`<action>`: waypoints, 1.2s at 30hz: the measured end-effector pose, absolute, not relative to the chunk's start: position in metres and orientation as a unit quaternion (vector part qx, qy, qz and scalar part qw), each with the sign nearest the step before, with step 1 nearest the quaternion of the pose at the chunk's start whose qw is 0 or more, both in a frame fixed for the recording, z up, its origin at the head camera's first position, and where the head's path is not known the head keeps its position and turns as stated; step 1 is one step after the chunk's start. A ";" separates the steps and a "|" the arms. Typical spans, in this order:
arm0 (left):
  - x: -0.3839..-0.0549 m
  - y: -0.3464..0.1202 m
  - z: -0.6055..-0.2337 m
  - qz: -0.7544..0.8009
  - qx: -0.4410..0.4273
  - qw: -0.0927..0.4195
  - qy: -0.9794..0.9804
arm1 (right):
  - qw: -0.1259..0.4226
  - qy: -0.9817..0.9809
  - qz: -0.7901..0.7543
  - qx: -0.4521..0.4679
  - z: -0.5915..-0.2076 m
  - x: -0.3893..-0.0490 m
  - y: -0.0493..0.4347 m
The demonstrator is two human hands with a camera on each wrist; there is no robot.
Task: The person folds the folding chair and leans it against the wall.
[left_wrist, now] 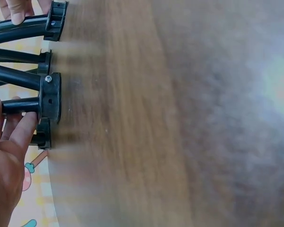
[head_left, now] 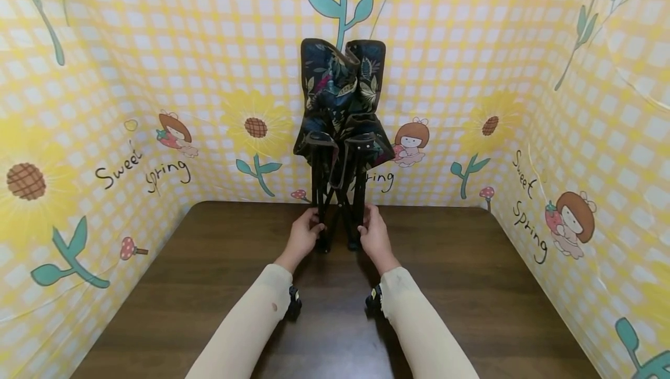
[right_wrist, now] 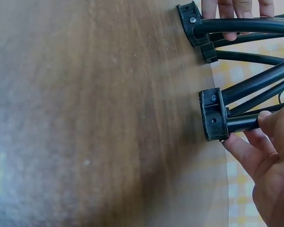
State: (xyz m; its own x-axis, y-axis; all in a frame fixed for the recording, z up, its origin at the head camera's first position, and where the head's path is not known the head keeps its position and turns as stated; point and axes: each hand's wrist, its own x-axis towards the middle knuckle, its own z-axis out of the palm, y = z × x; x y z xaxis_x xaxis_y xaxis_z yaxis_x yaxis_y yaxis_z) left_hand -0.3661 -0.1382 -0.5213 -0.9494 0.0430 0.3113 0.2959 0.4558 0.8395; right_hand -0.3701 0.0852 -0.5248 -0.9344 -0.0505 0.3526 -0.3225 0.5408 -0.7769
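A folding camp chair [head_left: 340,91] with dark floral fabric stands upright, mostly folded, at the back of the table. Its thin black metal legs [left_wrist: 14,75] cross below the seat and end in black plastic feet [right_wrist: 213,113]. On the left side, my left hand [head_left: 303,235] holds a leg low down, thumb on the near side. My right hand [head_left: 374,236] grips a leg on the opposite side at about the same height. Both wrist views show the fingers close above the feet. Part of each hand's far fingers is hidden behind the legs.
The brown wooden table [head_left: 251,297] reaches back to a yellow checked cloth [head_left: 209,65] printed with flowers and figures. This cloth also hangs along the left and right sides. Dark wrist devices [head_left: 294,303] sit at the cream sleeves [head_left: 246,315].
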 end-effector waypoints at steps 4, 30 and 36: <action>-0.369 -0.138 -0.519 -0.508 -0.092 0.126 -0.847 | 0.145 -0.867 0.465 0.107 -0.523 -0.374 0.084; -0.382 -0.130 -0.517 -0.492 -0.050 0.147 -0.857 | 0.134 -0.864 0.477 0.083 -0.523 -0.384 0.078; -0.383 -0.127 -0.514 -0.484 -0.034 0.158 -0.860 | 0.139 -0.872 0.463 0.080 -0.522 -0.387 0.076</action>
State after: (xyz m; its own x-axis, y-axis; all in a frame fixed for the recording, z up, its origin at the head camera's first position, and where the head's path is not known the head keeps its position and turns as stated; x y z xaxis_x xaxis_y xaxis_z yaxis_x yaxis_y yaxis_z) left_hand -0.3834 -0.1274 -0.5142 -0.9480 -0.0939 0.3042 0.2114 0.5288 0.8220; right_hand -0.3865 0.0761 -0.5225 -0.9486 -0.0108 0.3163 -0.2682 0.5585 -0.7850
